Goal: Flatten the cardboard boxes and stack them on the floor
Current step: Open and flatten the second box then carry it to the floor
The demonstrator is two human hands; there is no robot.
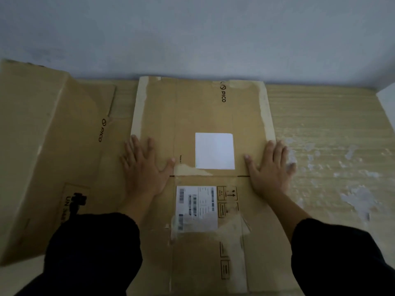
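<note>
Both hands lie flat with fingers spread, grasping nothing: the left hand (145,167) and right hand (270,166) press on the flattened box (203,116) at frame center, on the floor (324,129). A white label (214,151) sits between them, a shipping label (196,208) below. Another box (49,146) fills the left side, touching the flat one. Dark sleeves (96,253) hide the lower corners; label print is unreadable.

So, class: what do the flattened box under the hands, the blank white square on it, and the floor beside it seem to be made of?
Flattened box: brown cardboard, matte; fold creases, printed logo and torn tape strips along its edges show it.
White square: probably a paper label, smooth and blank.
Floor: looks like wood-grain laminate or vinyl, with pale patches where the surface seems to be peeling; which of the two cannot be told.
</note>
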